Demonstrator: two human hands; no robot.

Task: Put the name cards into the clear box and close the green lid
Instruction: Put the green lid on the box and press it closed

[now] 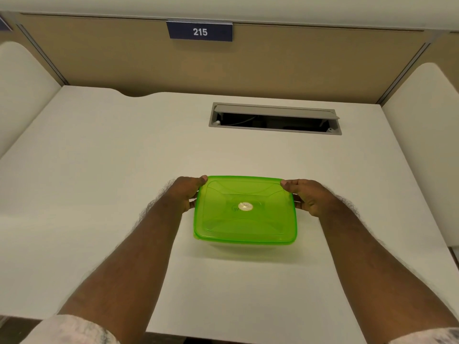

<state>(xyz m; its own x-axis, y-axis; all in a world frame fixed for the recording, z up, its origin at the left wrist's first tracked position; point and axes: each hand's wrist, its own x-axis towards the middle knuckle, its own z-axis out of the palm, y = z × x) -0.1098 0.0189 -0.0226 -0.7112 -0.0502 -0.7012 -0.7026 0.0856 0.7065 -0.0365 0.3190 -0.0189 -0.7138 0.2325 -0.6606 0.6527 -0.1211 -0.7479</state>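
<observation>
Holding state: your left hand (185, 194) and right hand (306, 197) clasp the two short ends of the green lid (244, 209), thumbs laid over its far corners, fingers curled under the rim.
Left grip: thumb tip presses the lid's far-left corner; the corner nearest you on that side has nothing bearing on it.
Between the grips: the lid sits on the clear box (238, 247), which rests on the white desk (99, 170); the box walls show only as a faint band under the near rim.
Name cards: hidden under the tinted lid, so you cannot confirm they are inside.
Right grip: thumb on the far-right corner, fingers wrapped under the edge.
Risk, near edge: it may stay unseated, since pressure sits only at the far corners.
Risk, squeeze: pulling inward could bow the thin lid and pop a corner.
Risk, lift: curled fingers could raise the box off the desk.
</observation>
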